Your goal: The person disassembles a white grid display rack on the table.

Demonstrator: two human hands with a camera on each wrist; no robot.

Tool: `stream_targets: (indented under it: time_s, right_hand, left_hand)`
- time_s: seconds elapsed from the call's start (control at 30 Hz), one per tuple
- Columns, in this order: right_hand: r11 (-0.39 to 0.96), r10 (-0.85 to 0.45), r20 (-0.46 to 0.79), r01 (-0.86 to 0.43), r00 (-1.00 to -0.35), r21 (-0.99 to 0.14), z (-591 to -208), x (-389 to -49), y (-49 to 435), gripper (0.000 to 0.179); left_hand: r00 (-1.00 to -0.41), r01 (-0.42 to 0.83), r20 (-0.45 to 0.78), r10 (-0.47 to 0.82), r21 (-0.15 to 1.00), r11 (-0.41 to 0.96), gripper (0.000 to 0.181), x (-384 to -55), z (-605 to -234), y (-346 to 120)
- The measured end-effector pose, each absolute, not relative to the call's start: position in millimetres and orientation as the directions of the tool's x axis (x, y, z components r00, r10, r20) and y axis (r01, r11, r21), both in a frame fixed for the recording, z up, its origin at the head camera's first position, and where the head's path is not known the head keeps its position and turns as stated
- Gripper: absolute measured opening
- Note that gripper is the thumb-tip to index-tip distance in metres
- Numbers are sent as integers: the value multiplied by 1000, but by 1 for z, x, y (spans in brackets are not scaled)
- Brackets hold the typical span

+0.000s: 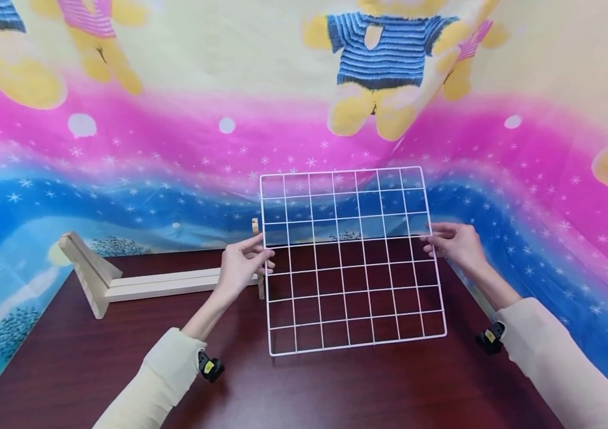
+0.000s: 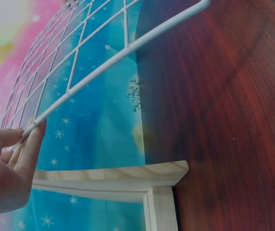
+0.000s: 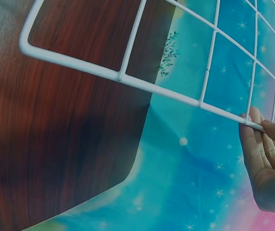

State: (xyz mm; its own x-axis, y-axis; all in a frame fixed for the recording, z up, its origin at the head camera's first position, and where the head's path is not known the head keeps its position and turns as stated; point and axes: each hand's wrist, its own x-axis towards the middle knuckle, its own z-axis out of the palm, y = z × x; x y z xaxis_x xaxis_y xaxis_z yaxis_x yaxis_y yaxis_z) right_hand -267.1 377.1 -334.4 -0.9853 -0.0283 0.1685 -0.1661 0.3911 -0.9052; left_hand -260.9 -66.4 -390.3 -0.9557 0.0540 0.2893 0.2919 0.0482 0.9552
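Observation:
A white wire grid panel (image 1: pixel 343 269) is held up in front of me above the table, slightly tilted. My left hand (image 1: pixel 239 262) pinches its left side wire between thumb and fingers; the same grip shows in the left wrist view, where the hand (image 2: pixel 12 163) is at the panel's edge. On the opposite side my right hand (image 1: pixel 456 244) pinches the right wire, and the right wrist view shows that hand (image 3: pixel 269 159) there too. Behind my left hand stands a pale wooden stand (image 1: pixel 164 285) with a slanted end piece and a long crossbar; its right end is partly hidden.
The dark red wood-grain table (image 1: pixel 336 387) lies below the panel. A printed cloth (image 1: pixel 202 149) with bears and snowflakes hangs behind the table and along its sides. A small black device (image 1: pixel 211 366) sits at my left cuff, another (image 1: pixel 490 338) at my right.

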Motion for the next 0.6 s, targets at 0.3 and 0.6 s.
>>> stream_targets:
  time_s: [0.3, 0.6]
  right_hand:
    - [475, -9, 122, -112, -992, -873, -338, -268, 388, 44]
    - [499, -22, 55, -59, -998, -865, -348, -274, 394, 43]
  left_hand:
    - [-953, 303, 303, 21, 944, 130, 43, -260, -398, -52]
    - [-954, 296, 299, 12, 938, 178, 41, -261, -408, -46]
